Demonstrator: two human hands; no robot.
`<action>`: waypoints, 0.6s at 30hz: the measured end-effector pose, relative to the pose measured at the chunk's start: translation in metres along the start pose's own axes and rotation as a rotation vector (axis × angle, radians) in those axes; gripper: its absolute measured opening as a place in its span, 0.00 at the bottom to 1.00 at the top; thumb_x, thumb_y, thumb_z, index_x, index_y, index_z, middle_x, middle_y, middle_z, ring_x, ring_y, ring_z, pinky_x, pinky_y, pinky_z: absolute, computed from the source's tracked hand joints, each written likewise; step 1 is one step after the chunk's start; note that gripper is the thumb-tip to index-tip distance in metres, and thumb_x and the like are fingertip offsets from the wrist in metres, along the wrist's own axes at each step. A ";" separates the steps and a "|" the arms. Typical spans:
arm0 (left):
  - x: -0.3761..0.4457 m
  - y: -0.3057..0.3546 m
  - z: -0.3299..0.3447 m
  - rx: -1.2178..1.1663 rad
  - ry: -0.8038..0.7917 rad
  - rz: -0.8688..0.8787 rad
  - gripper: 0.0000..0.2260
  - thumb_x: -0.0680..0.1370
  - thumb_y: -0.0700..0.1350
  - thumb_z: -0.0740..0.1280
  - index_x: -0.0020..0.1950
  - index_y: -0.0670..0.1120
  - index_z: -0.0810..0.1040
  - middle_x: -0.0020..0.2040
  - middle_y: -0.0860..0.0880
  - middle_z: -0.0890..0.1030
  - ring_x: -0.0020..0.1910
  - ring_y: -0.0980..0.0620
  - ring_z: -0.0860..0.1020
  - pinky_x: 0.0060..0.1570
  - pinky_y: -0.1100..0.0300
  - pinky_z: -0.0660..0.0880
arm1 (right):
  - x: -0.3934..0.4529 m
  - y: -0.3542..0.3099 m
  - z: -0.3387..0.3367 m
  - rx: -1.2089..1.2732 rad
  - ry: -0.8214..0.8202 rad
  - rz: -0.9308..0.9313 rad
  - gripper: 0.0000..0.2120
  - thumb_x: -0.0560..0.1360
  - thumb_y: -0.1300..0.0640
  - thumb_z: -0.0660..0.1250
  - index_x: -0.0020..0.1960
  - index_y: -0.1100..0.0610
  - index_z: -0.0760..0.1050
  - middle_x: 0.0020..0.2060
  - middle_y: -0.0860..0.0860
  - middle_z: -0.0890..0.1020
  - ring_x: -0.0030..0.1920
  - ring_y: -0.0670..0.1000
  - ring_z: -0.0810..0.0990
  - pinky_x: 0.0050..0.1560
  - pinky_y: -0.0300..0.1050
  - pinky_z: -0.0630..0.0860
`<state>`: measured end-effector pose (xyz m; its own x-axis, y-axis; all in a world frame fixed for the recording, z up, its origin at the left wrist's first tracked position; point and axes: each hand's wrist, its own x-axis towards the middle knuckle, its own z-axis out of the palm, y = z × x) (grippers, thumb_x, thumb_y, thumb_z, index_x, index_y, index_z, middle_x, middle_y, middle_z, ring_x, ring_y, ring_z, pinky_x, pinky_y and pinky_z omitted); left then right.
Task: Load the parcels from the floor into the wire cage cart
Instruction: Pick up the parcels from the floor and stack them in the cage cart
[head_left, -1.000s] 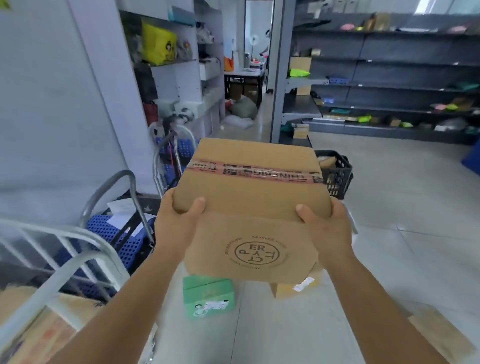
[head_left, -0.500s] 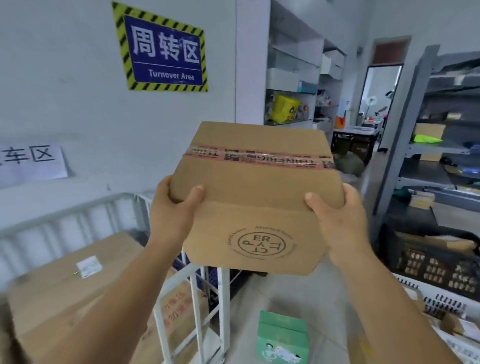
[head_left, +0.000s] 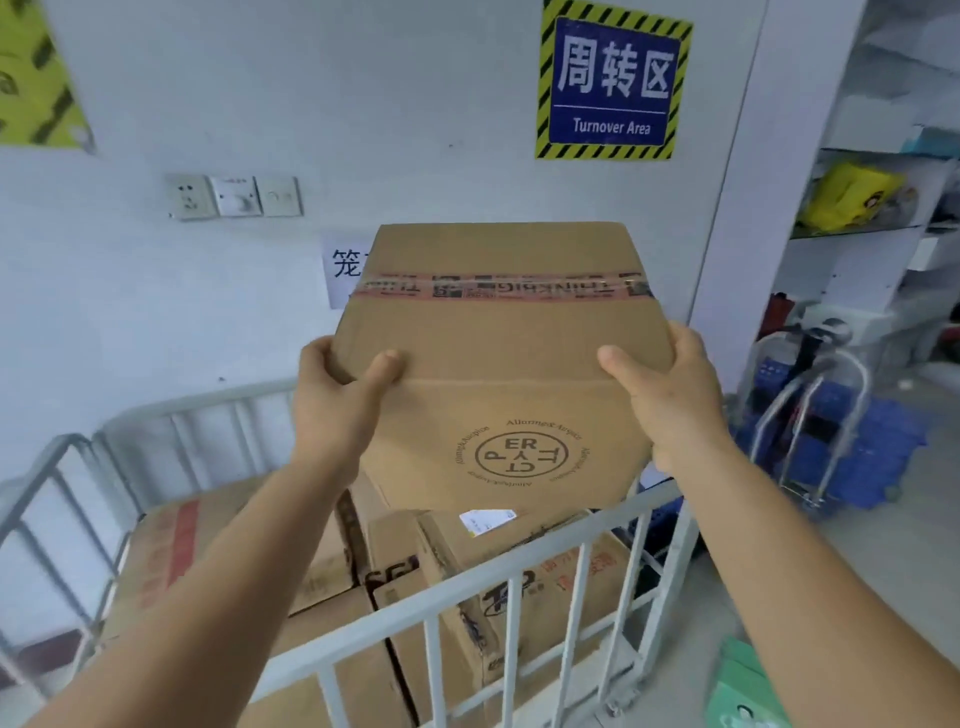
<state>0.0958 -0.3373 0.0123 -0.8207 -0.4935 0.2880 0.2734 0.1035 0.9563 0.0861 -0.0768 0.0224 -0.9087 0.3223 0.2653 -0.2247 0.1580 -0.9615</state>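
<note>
While the brown cardboard box with a taped top (head_left: 504, 358) is held up in the air, it is gripped on both sides. The left hand (head_left: 337, 410) is curled around its left edge, with the thumb on top. The right hand (head_left: 670, 400) is curled around its right edge the same way. The box is kept above the white wire cage cart (head_left: 467, 603), where more brown cardboard parcels (head_left: 498, 587) are already packed. A round stamp with the letters "ER", "P" and "CT" is printed on the box front, and "THINKBIG" is read upside down on the tape. "Turnover Area" is written on the blue wall sign with yellow and black stripes (head_left: 613, 83). Since half a second ago, the box has been carried to the left, over the cart.
</note>
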 end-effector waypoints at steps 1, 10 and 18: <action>0.005 -0.004 -0.020 0.012 0.024 -0.007 0.20 0.72 0.50 0.74 0.59 0.51 0.68 0.46 0.56 0.74 0.44 0.58 0.76 0.40 0.63 0.72 | -0.005 0.000 0.020 -0.004 -0.027 0.006 0.18 0.70 0.49 0.74 0.54 0.43 0.68 0.55 0.48 0.78 0.50 0.50 0.80 0.49 0.55 0.81; 0.033 -0.048 -0.172 0.145 0.160 -0.134 0.19 0.71 0.51 0.74 0.59 0.52 0.74 0.52 0.54 0.79 0.48 0.54 0.79 0.42 0.59 0.76 | -0.044 0.020 0.176 0.011 -0.293 0.114 0.16 0.71 0.53 0.74 0.52 0.41 0.71 0.50 0.44 0.80 0.50 0.49 0.81 0.49 0.51 0.80; 0.046 -0.108 -0.253 0.348 0.231 -0.355 0.13 0.70 0.48 0.75 0.42 0.53 0.70 0.45 0.50 0.78 0.43 0.49 0.79 0.45 0.52 0.78 | -0.067 0.078 0.277 -0.153 -0.499 0.297 0.23 0.68 0.51 0.76 0.60 0.49 0.72 0.51 0.47 0.81 0.52 0.52 0.80 0.55 0.55 0.78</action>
<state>0.1551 -0.5899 -0.0904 -0.6901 -0.7228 -0.0365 -0.2149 0.1565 0.9640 0.0323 -0.3444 -0.0902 -0.9886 -0.0983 -0.1140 0.0833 0.2730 -0.9584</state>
